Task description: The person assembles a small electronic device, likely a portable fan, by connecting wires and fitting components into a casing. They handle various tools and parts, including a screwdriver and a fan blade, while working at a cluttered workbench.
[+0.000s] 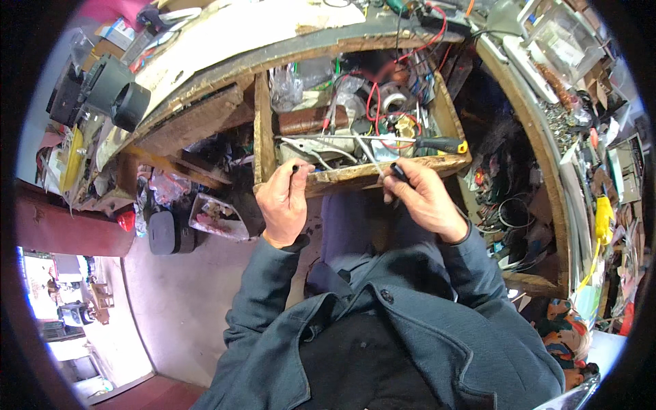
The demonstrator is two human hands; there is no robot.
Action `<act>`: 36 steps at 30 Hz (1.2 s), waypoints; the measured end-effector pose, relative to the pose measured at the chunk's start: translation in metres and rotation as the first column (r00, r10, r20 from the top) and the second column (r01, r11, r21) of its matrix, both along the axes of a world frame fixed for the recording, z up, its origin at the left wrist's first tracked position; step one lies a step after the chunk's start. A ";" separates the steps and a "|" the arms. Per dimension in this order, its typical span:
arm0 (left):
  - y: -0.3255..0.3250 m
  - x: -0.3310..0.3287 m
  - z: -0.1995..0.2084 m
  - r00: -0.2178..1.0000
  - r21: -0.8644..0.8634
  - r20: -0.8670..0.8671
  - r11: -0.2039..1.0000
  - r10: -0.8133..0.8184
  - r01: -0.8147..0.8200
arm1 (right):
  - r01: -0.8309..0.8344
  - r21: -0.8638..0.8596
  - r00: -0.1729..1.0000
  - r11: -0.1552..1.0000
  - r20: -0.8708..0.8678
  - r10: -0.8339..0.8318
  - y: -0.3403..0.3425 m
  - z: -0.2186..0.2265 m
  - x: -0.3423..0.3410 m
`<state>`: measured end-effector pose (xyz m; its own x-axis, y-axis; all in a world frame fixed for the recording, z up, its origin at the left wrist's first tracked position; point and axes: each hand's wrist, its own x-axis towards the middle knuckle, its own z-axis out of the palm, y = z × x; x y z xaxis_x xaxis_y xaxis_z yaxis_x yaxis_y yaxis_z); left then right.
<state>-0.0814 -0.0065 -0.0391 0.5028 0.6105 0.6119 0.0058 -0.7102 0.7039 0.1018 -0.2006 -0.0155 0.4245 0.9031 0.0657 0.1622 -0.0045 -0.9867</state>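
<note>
Over the front edge of an open wooden drawer [321, 180], my left hand [281, 205] is closed in a pinch. A small black piece [296, 168] shows between its thumb and fingers; its kind is unclear. My right hand [430, 203] sits at the drawer's right front, its fingers closed round a short black rod-like piece [399, 173]. A thin bright metal shaft [370, 156] slants from those fingers into the drawer; whether it joins the black piece I cannot tell. Just beyond, a long screwdriver [437, 144] with a black and yellow handle lies across the drawer.
Inside the drawer are a brown case [311, 120], red test leads [374, 102] and clear plastic bags [287, 92]. A worktop [225, 48] curves above it. Cluttered shelving stands right, with a yellow tool [603, 220]. A clear box [219, 217] sits low at left.
</note>
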 end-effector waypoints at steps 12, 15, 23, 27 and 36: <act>0.003 0.001 -0.002 0.993 -0.250 0.118 0.967 -0.012 0.041 | -0.020 0.035 0.999 0.999 0.034 0.019 -0.007 0.022 -0.012; 0.010 0.000 0.004 0.994 -0.366 0.105 0.929 -0.026 0.063 | -0.037 0.032 0.997 0.999 0.064 0.035 -0.002 0.024 -0.009; 0.023 0.005 0.020 0.977 -0.506 0.212 0.857 0.014 0.098 | -0.012 0.107 0.922 0.994 0.387 -0.030 0.089 0.079 0.017; 0.027 0.006 0.010 0.986 -0.491 0.169 0.868 0.012 0.074 | 0.036 0.146 0.868 0.989 0.485 -0.104 0.168 0.092 0.050; 0.027 0.003 0.008 0.985 -0.257 0.155 0.959 -0.079 0.117 | 0.243 0.384 0.616 0.891 0.649 -0.447 0.268 0.107 0.115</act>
<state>-0.0784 0.0208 -0.0307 0.4882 0.7121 0.5047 -0.1681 -0.4907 0.8550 0.2164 0.0679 0.0911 0.4312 0.6096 0.6651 0.8386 0.0012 -0.5448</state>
